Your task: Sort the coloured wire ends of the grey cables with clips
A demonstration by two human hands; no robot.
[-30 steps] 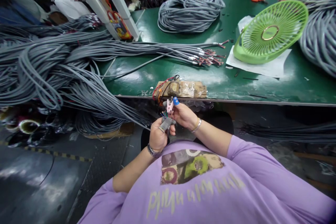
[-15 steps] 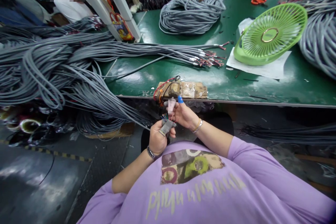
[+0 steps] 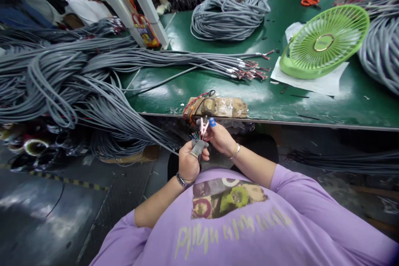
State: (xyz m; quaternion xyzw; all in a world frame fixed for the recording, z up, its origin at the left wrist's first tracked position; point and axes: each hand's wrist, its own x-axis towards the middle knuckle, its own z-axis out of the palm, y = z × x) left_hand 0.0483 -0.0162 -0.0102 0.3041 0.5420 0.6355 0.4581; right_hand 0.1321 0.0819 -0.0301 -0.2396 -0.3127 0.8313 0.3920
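Note:
Low in front of me, my left hand [image 3: 189, 165] is closed around the end of a grey cable, with a grey cover over its thumb. Thin coloured wires [image 3: 195, 136] fan out above that thumb. Close by on the right, my right hand [image 3: 222, 139], with a blue cover on one fingertip, grips a small pale pink V-shaped tool [image 3: 203, 126]. The tool's two arms are spread apart, beside the wires; its exact kind is too small to tell. Just beyond the hands, a wooden block [image 3: 230, 107] with red and black leads sits at the table's edge.
Grey cables [image 3: 149, 59] with stripped ends run across the green table [image 3: 168, 102] from a large heap at left. A cable coil [image 3: 229, 18], orange-handled scissors [image 3: 310, 1] and a green fan [image 3: 324, 43] stand farther back. Other people are partly visible at the far side.
The pink tool was blurred and looked narrow; now its two arms show spread apart. My right hand has shifted slightly, and the left still holds the cable end.

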